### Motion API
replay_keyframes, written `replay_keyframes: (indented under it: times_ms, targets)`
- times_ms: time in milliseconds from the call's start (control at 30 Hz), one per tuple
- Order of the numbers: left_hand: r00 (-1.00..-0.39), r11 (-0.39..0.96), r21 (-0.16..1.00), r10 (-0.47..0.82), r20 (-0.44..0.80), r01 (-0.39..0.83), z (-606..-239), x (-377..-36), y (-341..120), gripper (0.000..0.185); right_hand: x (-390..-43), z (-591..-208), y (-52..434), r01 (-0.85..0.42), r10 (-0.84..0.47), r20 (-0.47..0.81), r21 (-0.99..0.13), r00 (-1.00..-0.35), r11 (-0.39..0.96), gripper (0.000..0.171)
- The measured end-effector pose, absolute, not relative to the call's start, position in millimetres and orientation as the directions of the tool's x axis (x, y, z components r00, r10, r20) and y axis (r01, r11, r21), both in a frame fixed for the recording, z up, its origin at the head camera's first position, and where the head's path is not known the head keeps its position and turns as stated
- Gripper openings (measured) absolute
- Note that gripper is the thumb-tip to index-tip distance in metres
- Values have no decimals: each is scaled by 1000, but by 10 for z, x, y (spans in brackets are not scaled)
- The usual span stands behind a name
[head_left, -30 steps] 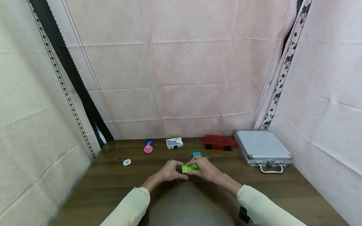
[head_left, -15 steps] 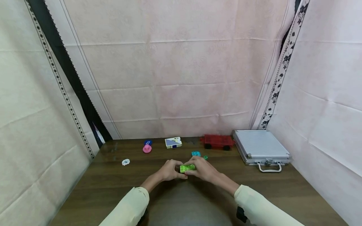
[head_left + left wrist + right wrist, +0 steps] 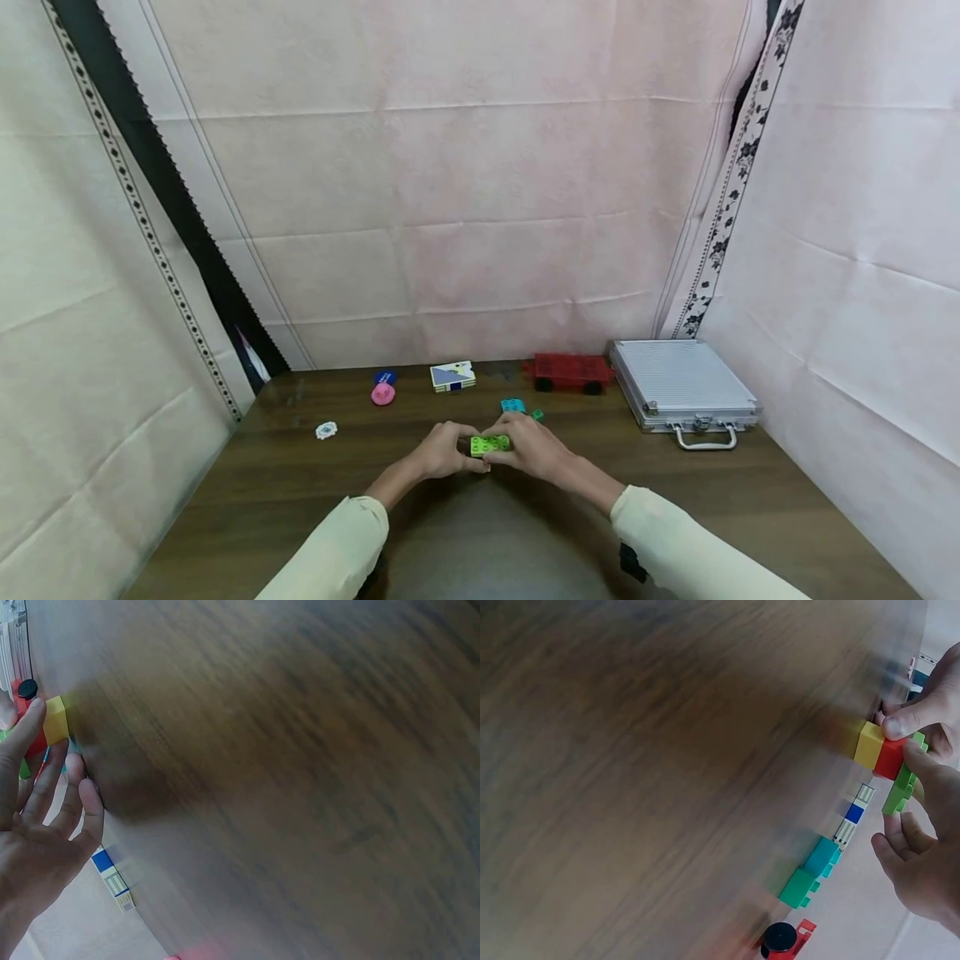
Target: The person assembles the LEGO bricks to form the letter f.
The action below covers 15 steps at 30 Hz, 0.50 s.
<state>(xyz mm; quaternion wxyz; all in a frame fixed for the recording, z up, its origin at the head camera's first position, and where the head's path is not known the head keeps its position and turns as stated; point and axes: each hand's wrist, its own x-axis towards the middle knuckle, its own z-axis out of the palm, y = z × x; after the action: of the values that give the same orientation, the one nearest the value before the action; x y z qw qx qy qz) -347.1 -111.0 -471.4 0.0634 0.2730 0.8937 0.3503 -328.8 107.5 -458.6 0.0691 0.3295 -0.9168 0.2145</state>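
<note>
Both hands meet over the middle of the brown bench (image 3: 300, 500) and hold one little stack of toy blocks between them. The left hand (image 3: 442, 451) pinches the stack from its own side with curled fingers. The right hand (image 3: 534, 447) pinches it from the other side, its fingers wrapped close around the blocks. On top is a green block (image 3: 490, 445) with bumps. Under it sit a red block (image 3: 890, 758) and a yellow block (image 3: 869, 745), stuck side by side, with a thumb pressing on them. The stack is lifted a bit off the bench.

Just behind the grip lie a teal block (image 3: 513, 406) and a small green block (image 3: 537, 414). Farther back stand a card box (image 3: 452, 377) and a red toy car (image 3: 568, 373). Off to the right of the grip is a silver case (image 3: 681, 390). Off to the left are a pink disc (image 3: 382, 394) and a white token (image 3: 326, 430).
</note>
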Motion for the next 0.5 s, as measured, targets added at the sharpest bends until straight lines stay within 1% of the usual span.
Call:
replay_keyframes:
  times_ms: [267,400,500]
  targets:
    - [-844,607,657,530,85,447,-4725,-3470,-1122,40,-3310,-4584,1073,-627,-577,246,-334,-779,704,37]
    - [-851,615,659,520,73,433,-4726,-3461,-1119,44,-3329,-4533,1120,-624,-564,270,-381,-781,682,39]
    - [-858,623,662,510,60,417,-4731,-3451,-1119,50,-3353,-4489,1196,-614,-536,300,-425,-789,665,36]
